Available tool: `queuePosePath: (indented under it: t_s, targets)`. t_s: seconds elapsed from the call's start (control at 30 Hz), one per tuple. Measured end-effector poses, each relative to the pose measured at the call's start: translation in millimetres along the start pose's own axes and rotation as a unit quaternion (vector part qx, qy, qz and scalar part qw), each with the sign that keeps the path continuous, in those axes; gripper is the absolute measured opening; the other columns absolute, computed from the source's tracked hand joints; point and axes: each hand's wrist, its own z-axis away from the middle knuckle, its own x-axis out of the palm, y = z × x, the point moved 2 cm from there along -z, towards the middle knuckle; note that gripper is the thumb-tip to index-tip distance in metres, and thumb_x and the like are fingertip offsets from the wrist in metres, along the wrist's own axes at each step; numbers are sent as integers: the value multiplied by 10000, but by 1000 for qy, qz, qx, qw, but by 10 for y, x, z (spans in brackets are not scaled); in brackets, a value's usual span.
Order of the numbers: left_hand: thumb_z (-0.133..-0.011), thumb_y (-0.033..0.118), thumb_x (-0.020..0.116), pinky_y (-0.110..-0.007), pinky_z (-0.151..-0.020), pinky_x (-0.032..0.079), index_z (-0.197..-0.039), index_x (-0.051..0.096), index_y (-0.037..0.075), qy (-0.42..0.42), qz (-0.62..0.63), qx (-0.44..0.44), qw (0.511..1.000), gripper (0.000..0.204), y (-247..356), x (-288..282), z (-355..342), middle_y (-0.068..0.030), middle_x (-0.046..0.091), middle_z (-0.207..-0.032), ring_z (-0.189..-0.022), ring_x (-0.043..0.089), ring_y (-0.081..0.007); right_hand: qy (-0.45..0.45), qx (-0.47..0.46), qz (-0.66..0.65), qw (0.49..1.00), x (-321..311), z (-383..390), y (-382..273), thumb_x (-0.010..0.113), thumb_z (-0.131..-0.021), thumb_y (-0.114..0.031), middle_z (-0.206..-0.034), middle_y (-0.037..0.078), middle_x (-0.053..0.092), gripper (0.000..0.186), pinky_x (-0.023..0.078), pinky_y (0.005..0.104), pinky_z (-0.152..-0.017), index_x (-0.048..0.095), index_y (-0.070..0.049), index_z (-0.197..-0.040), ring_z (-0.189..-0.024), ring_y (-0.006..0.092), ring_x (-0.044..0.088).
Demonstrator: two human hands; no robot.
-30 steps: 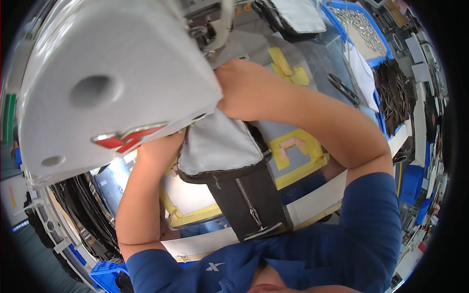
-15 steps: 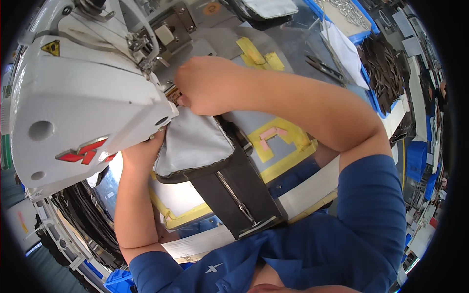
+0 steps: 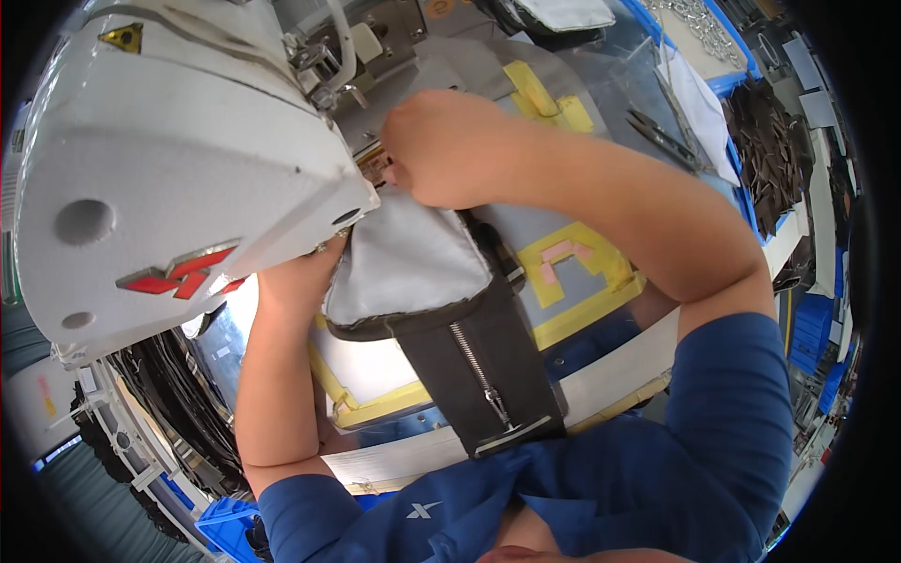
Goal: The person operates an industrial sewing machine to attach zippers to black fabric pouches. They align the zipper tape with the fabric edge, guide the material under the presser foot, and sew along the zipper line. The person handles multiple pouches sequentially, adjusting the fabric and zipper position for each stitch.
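Observation:
A black bag piece (image 3: 455,366) with a pale grey lining (image 3: 413,263) and a metal zipper (image 3: 481,375) stretches from the sewing machine (image 3: 188,159) toward my body. At its far end my right hand (image 3: 450,145) is closed, with thumb and curled fingers pinching the bag beside the machine head. The exact edge in its grip is hidden. My left hand (image 3: 302,277) lies along the left side of the grey lining. The white machine head covers its fingers, so their hold on the bag does not show.
Yellow tape (image 3: 582,310) marks the work surface under and beside the bag. Thread snips (image 3: 662,139) lie to the right, near a blue tray of dark strips (image 3: 768,155). Another tray holds metal parts (image 3: 699,33). Dark pieces (image 3: 174,403) hang at the left.
The whole view has shifted, so machine, bag and arms appear farther right. Both hands keep nearly the same place relative to the bag and machine.

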Motion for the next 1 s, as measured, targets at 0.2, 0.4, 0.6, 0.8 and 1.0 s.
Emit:
queuePosePath:
  t_s: [0.2,0.4,0.6,0.8,1.0]
  targets:
    - [-817,90,949,-335,-763,621,-1029,832,6,-15,5,9,1000,256,-14,-9,-27,-75,833,-942,-825,788,-185,2,-3,14,1000,-24,27,25,699,-936,-231,-944,240,739,294,572,536,-877,749,56,-896,-992,452,721]
    - [-800,112,967,-335,-792,629,-1033,837,13,-28,-47,60,997,284,-30,-26,-41,-84,835,-955,-840,794,-197,4,-7,21,1000,-24,31,28,698,-933,-231,-904,234,739,293,576,533,-863,750,52,-877,-956,451,728]
    - [-786,119,977,-345,-787,635,-1023,837,11,-43,-90,73,992,296,50,-98,-62,-98,834,-957,-842,797,-212,1,-1,24,1000,-51,44,-2,699,-928,-228,-893,227,736,277,573,537,-849,752,37,-869,-955,447,725]
    - [-800,96,921,-376,-831,618,-1060,818,26,-60,-45,-2,997,288,-58,-51,3,-113,814,-1008,-906,775,-256,8,-2,20,1000,-42,61,34,701,-927,-226,-892,220,734,266,570,541,-836,747,32,-884,-955,444,722]
    - [-894,163,806,-388,-887,599,-1150,769,-4,-72,48,-68,994,308,-249,17,133,-136,790,-1088,-993,754,-274,8,0,26,1000,-41,59,9,703,-926,-221,-895,221,735,259,570,541,-833,743,31,-879,-949,448,722]
